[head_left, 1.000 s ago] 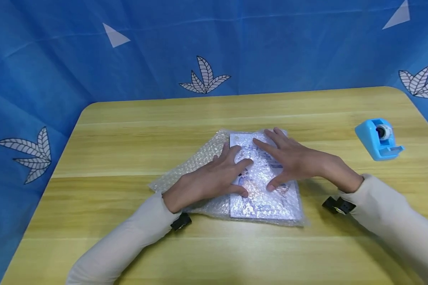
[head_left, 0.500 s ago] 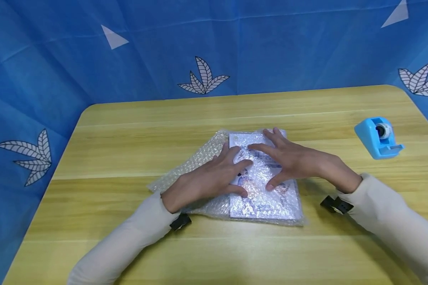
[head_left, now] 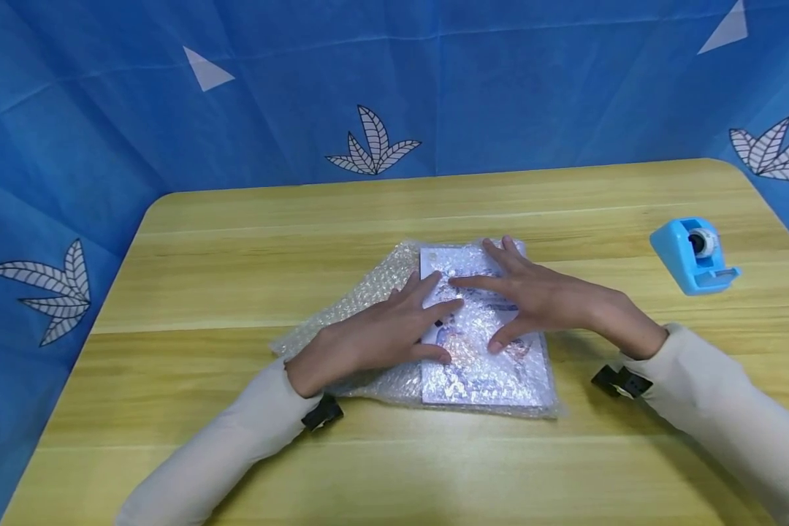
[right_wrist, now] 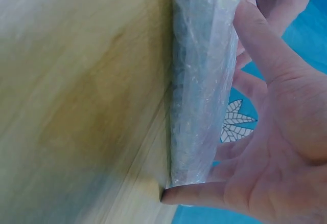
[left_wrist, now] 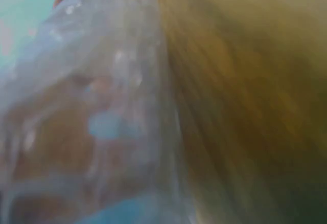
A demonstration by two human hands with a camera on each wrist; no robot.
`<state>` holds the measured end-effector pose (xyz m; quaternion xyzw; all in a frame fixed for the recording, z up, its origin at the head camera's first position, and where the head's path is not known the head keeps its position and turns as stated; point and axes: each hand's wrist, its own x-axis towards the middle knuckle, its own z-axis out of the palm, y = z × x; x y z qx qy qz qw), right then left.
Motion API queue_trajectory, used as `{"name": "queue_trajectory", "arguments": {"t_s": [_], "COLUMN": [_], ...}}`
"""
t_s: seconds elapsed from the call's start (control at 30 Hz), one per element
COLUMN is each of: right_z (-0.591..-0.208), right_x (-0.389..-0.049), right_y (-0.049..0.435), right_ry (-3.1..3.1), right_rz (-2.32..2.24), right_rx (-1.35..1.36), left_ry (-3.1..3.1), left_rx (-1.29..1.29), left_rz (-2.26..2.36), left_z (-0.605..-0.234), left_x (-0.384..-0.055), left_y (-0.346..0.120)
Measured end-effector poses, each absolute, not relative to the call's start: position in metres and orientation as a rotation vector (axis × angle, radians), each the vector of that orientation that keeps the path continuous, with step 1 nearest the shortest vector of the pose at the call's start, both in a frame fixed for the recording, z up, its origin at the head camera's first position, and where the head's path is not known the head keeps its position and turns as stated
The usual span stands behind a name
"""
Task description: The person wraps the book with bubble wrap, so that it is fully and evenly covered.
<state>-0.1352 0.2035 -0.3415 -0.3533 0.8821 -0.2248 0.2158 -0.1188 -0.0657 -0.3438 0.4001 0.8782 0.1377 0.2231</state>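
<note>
Bubble wrap (head_left: 371,301) could shift if our left hand (head_left: 388,332) and right hand (head_left: 532,296), both splayed, gripping nothing, press unevenly.

Print (head_left: 463,349) illegible; left wrist view blurry

One left hand (head_left: 384,332), one right hand (head_left: 544,296), two pale sleeves (head_left: 220,442), two small black wrist devices (head_left: 322,413). One printed item (head_left: 463,383), one spread of bubble wrap (head_left: 361,303), one blue tape dispenser (head_left: 684,263) at far right with one tape roll (head_left: 705,242) in it, one wood-grain table (head_left: 237,259). One blue cloth backdrop (head_left: 532,95), three leaf prints (head_left: 376,142) in view on it (left, middle, right), two white triangles (head_left: 206,71) (left, right).
</note>
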Motion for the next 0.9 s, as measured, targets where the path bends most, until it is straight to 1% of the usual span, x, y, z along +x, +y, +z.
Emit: {"name": "queue_trajectory", "arguments": {"t_s": [0.13,0.37,0.9], "right_z": [-0.342,-0.344,-0.343], "right_x": [-0.136,-0.137,-0.136], "right_y": [0.203,0.202,0.203], "right_ry": [2.452,2.454,2.446], "right_rz": [-0.613,-0.611,-0.616], "right_rx": [-0.989,-1.004,-1.011], "left_ry": [2.382,2.360,2.440], "left_rx": [1.063,1.103,1.061], "left_rz": [0.438,0.481,0.495], "left_z": [-0.345,-0.341,-0.336], "left_x": [-0.118,-0.115,-0.102], "left_y": [-0.075,-0.086,-0.116]}}
